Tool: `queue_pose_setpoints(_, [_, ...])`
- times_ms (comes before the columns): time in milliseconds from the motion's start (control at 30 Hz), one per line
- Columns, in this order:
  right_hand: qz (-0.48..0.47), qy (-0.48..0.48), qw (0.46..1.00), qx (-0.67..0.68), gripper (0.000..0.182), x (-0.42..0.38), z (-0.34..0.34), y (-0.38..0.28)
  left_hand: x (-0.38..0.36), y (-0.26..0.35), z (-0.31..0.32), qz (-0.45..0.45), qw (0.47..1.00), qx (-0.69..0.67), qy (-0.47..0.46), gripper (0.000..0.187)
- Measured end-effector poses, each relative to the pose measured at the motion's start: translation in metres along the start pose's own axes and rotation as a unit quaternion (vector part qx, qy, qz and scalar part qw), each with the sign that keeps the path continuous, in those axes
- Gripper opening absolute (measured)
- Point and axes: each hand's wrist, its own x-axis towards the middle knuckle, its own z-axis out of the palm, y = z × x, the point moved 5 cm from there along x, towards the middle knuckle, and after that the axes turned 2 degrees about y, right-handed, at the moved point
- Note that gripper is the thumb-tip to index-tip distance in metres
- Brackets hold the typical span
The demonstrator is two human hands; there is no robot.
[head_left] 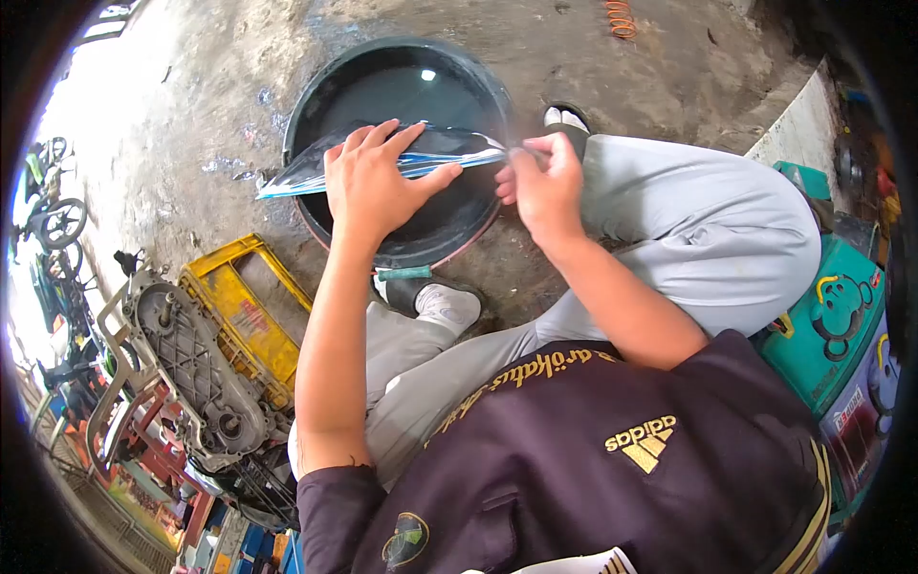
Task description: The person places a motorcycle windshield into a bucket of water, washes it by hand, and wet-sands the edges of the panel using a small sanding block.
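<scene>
A clear plastic bag with a blue-and-white striped edge [296,187] stretches over a dark round basin [304,115]. My left hand [375,182] lies across the bag, fingers spread and thumb out to the right. At the bag's right end, my right hand [543,187] has its thumb and fingers closed together on it, slightly blurred. Water in the basin shows a bright reflection below the bag. What the palms touch is hidden.
Left of my left arm lie a metal engine casing [196,368] and a yellow crate [251,311]. A green-handled tool [402,273] is by my foot. Green cases [830,320] stand at the right. An orange coil [621,19] lies at the top; bicycles [62,225] are far left.
</scene>
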Motion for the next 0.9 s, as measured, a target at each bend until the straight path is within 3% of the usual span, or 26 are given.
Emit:
queue_pose_setpoints(433, [0.001, -0.039, 0.999, -0.014, 0.019, -0.008, 0.017, -0.001, 0.001, 0.002, -0.001, 0.007, 1.000, -0.014, 0.022, 0.067])
queue_pose_setpoints(600, [0.001, 0.006, 0.999, -0.034, 0.019, 0.003, -0.002, -0.001, -0.001, 0.001, -0.002, 0.001, 1.000, 0.008, 0.027, 0.067])
queue_pose_setpoints(733, [-0.011, -0.035, 0.999, -0.010, 0.016, -0.008, 0.017, 0.000, 0.000, 0.001, 0.001, -0.001, 1.000, -0.002, 0.024, 0.067])
queue_pose_setpoints(900, [-0.007, 0.001, 1.000, -0.031, 0.015, 0.001, 0.003, 0.003, -0.002, -0.001, -0.002, 0.005, 0.999, 0.013, 0.030, 0.068])
